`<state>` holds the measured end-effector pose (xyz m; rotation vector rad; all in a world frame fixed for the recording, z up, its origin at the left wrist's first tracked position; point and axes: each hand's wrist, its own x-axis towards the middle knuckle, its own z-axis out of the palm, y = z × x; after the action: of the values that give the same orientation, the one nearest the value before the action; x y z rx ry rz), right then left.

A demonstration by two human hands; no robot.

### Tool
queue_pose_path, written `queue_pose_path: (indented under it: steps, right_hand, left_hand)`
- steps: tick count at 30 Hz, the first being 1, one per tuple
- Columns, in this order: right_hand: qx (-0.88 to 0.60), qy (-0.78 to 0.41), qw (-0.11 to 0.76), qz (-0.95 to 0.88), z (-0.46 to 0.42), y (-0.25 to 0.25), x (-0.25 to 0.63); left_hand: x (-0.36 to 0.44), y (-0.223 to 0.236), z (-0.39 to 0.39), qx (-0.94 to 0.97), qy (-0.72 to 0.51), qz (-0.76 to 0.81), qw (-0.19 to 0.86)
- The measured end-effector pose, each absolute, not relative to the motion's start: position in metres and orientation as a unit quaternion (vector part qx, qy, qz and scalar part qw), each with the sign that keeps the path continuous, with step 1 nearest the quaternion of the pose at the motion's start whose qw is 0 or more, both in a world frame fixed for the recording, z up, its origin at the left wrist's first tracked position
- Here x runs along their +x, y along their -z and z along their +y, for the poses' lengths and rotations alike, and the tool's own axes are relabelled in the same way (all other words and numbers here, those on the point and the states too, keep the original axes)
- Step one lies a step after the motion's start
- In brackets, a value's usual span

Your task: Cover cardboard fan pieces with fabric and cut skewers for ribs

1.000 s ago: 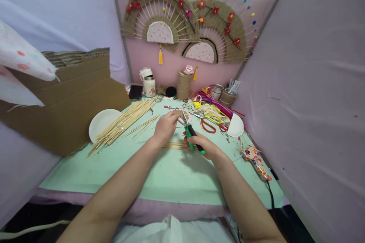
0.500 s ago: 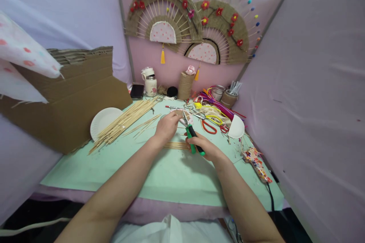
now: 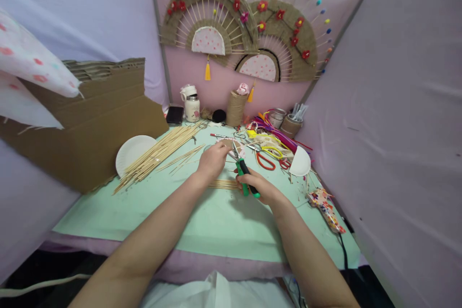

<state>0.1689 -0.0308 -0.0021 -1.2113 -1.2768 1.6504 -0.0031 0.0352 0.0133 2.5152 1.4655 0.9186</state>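
Observation:
Pliers (image 3: 243,173) with green and black handles are gripped in my right hand (image 3: 260,186), their metal jaws pointing up and away from me. My left hand (image 3: 212,161) is closed just left of the jaws. A thin bamboo stick (image 3: 249,144) seems to run from its fingertips past the jaws, though the fingers hide most of the grip. Behind the jaws lies a brown cardboard piece (image 3: 228,143) with a pink-and-white edge. Below both hands, several sticks (image 3: 223,184) lie side by side on the green tabletop (image 3: 180,221).
On the left are a pile of bamboo sticks (image 3: 162,156), a paper plate (image 3: 132,151) and a large cardboard sheet (image 3: 83,130). To the right lie red-handled scissors (image 3: 266,161), a half plate (image 3: 300,161) and a patterned glue gun (image 3: 327,209) with a cord. A twine roll (image 3: 235,108) stands behind.
The view has swung slightly left, so the surroundings sit further right. Both hands and the pliers keep nearly the same pose.

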Motion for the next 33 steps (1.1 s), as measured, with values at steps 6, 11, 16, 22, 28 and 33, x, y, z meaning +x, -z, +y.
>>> queue_pose_path:
  steps: [6, 11, 16, 22, 28, 33]
  right_hand:
    - [-0.465, -0.645, 0.360, -0.488, -0.031, 0.003, 0.168]
    - [-0.459, -0.678, 0.364, -0.445, -0.033, 0.001, 0.165]
    - [-0.468, -0.699, 0.367, -0.397, -0.035, 0.000, 0.161]
    - [-0.485, -0.722, 0.342, -0.356, -0.033, 0.002, 0.158]
    - [-0.480, -0.733, 0.344, -0.337, -0.032, 0.003, 0.155]
    - [-0.477, -0.738, 0.345, -0.329, -0.032, 0.004, 0.154]
  left_hand:
    - [-0.002, -0.017, 0.032, 0.821, -0.288, 0.490, 0.050]
    - [-0.002, -0.014, 0.033, 0.829, -0.277, 0.484, 0.047]
    - [-0.001, -0.010, 0.035, 0.840, -0.240, 0.485, 0.043]
    - [0.000, -0.010, 0.033, 0.847, -0.206, 0.487, 0.048]
    - [0.000, -0.012, 0.031, 0.850, -0.191, 0.489, 0.045]
    - [0.001, -0.015, 0.030, 0.851, -0.153, 0.502, 0.017]
